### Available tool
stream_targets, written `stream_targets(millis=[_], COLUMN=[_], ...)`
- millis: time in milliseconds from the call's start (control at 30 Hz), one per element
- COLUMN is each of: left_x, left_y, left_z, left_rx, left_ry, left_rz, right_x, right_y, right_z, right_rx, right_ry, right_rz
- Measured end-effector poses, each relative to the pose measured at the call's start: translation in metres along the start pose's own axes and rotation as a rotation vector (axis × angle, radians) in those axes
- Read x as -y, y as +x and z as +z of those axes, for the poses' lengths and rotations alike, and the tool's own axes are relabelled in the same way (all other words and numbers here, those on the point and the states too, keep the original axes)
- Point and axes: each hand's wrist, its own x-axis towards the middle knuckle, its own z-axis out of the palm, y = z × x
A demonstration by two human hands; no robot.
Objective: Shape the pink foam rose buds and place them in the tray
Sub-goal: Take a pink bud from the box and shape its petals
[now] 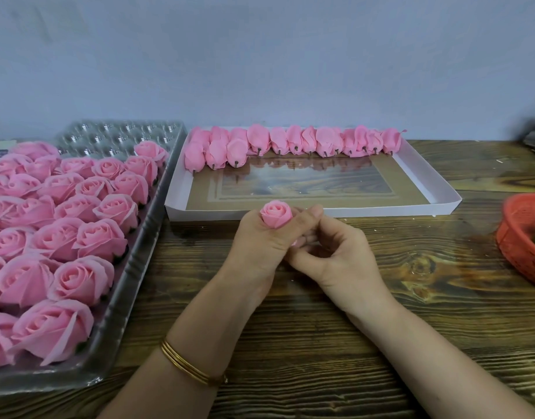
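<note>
My left hand (pixel 257 240) grips a pink foam rose bud (pixel 275 213) upright, its tight top showing above my curled fingers. My right hand (pixel 329 252) is against it from the right, fingers curled at the bud's lower part, which is hidden between the hands. Just beyond them lies a white cardboard tray (pixel 423 176) with a clear window in its floor. Shaped pink buds (pixel 293 142) lie on their sides along the tray's far edge, stems toward me, with a second short row at its left end.
A clear plastic blister tray (pixel 157 189) on the left holds several open pink roses (pixel 78 234) in rows; its far cells are bare. A red plastic basket (pixel 523 237) with something green inside sits at the right edge. The table (pixel 320 343) is dark wood.
</note>
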Motion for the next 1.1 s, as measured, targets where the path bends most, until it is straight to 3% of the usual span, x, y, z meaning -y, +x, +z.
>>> stream_targets(millis=[133, 367, 533, 733, 967, 1100], left_x=[-0.005, 0.007, 0.004, -0.002, 0.005, 0.006], left_y=[-0.001, -0.002, -0.002, -0.002, -0.003, -0.002], left_z=[-0.003, 0.007, 0.003, 0.0, 0.003, 0.003], left_rx=[0.08, -0.087, 0.002, 0.04, -0.053, -0.02], left_ry=[-0.006, 0.034, 0.031, 0.015, 0.085, 0.116], left_rz=[-0.034, 0.028, 0.028, 0.008, 0.092, 0.14], right_x=[0.003, -0.001, 0.004, 0.004, -0.002, -0.006], right_y=[0.001, -0.002, -0.002, -0.001, -0.002, -0.001], right_z=[-0.004, 0.005, 0.004, -0.001, 0.004, 0.002], right_rx=[0.081, -0.035, -0.025, 0.075, -0.081, -0.112], right_ry=[0.095, -0.028, -0.019, 0.101, -0.122, -0.196], right_rz=[0.05, 0.038, -0.002, 0.108, 0.009, -0.037])
